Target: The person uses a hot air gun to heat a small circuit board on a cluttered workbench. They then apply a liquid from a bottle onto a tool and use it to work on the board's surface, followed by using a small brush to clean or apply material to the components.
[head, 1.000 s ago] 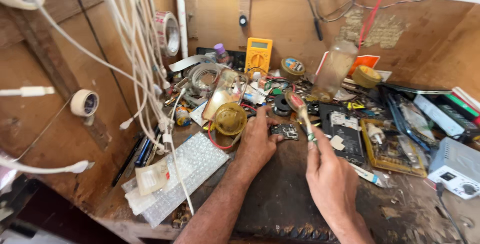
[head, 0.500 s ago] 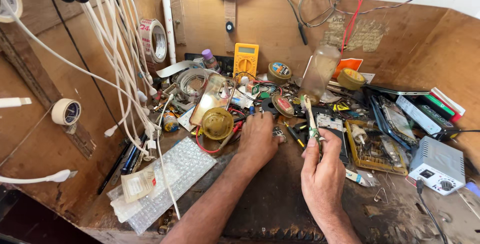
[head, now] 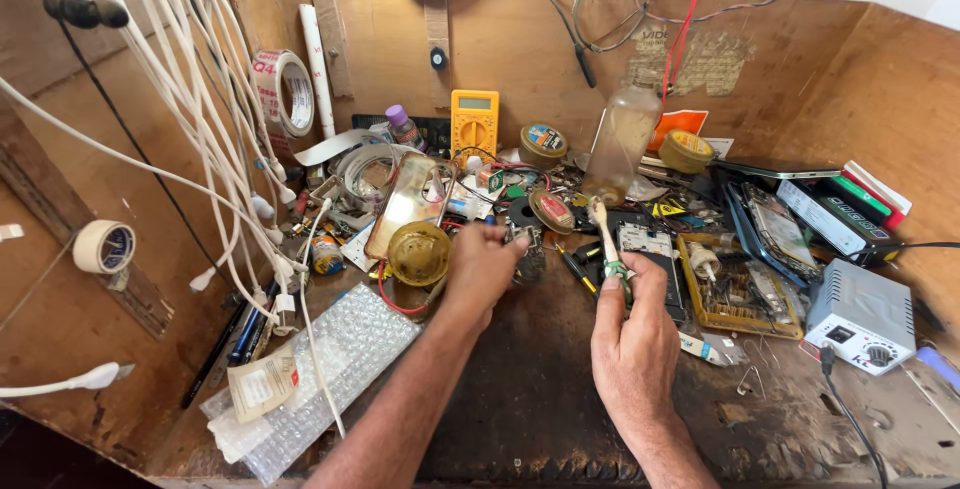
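In the head view, the left hand (head: 482, 267) is in the middle of the frame, with fingers curled close around a small dark part (head: 522, 239); what this part is, I cannot tell. The right hand (head: 633, 334) is a little lower and to the right, closed around the handle of a brush (head: 603, 237). The brush stands nearly upright, its pale head pointing up, and a green band goes around the handle just above the fingers.

Just left of the left hand lies a round yellow lid (head: 419, 253), and behind it a phone case (head: 411, 205) leans. A yellow multimeter (head: 474, 124) stands at the back wall in the upper middle. Right of it is a round tin (head: 542, 143), then a cloudy plastic bottle (head: 620, 144), and an orange packet (head: 677, 125) behind it. A tape roll (head: 281, 92) hangs at upper left, and another tape roll (head: 104, 246) is at the left edge. Bubble wrap (head: 330, 369) lies at lower left. A grey box with a knob (head: 860, 314) is at the right.

The table (head: 540, 399) is dark, worn and much cluttered. Brown board walls stand around it, and white cables (head: 190, 119) hang at the left.
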